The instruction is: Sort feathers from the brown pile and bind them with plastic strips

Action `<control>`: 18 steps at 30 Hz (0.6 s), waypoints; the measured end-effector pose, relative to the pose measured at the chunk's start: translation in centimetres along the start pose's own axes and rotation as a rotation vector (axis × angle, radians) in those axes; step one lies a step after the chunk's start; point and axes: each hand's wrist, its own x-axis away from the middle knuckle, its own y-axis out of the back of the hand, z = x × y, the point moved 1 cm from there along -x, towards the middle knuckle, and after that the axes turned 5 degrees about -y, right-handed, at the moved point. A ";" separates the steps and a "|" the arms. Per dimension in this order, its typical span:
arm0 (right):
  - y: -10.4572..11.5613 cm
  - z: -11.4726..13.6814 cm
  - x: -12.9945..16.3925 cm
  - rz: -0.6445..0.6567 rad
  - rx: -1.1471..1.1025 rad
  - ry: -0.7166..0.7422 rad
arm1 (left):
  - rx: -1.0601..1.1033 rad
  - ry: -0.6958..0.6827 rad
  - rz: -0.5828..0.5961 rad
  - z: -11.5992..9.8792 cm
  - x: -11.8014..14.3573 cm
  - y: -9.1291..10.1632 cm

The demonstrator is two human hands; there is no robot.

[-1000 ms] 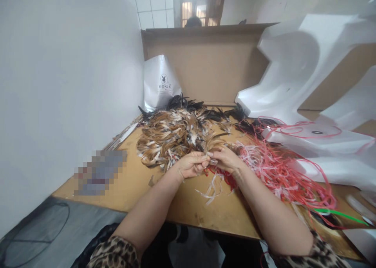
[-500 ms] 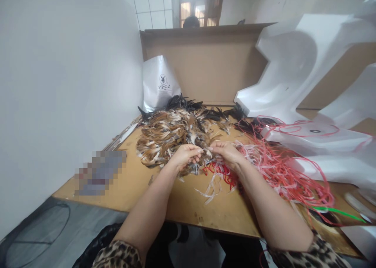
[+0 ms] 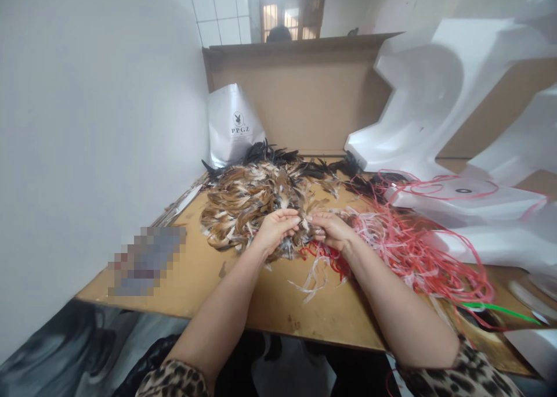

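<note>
Both hands meet at the near edge of the feather heap. The left hand (image 3: 274, 230) is curled, thumb and fingers pinched on a small bunch of feathers (image 3: 290, 245) that hangs below it. The right hand (image 3: 331, 230) closes in from 3 o'clock, its fingertips touching the same bunch; whether it truly grips or only steadies, I cannot tell.

From the hands, the feather pile (image 3: 256, 197) spreads toward 11 and 12 o'clock, brown and white with black ones at the far side. The tangle of red strips (image 3: 413, 249) runs off toward 3 o'clock, and a few white strips (image 3: 315, 278) lie at 6 o'clock on the wooden table (image 3: 195, 269).

Risks, as I judge them: the pinch is light, so loose feathers could slip out and fall back into the heap; the red strips lie touching the right wrist and could snag and drag along.

Count: 2 hands, 1 held bunch, 1 feather pile, 1 red tangle, 1 white bag (image 3: 232, 124) at 11 o'clock, 1 green strip (image 3: 500, 311) at 4 o'clock. Single feathers are too many to count.
</note>
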 end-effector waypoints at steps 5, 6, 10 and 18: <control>-0.1 0.3 0.2 0.010 -0.091 0.023 | -0.046 0.060 0.011 0.1 -0.1 0.4; -0.2 0.3 0.2 0.017 -0.100 0.026 | -0.065 0.056 0.010 0.1 -0.1 0.5; -0.4 0.5 0.3 0.035 -0.099 0.030 | -0.178 0.065 0.076 0.0 0.1 0.5; -0.3 0.1 0.2 -0.007 -0.024 0.036 | -0.153 0.082 0.144 -0.1 0.2 0.5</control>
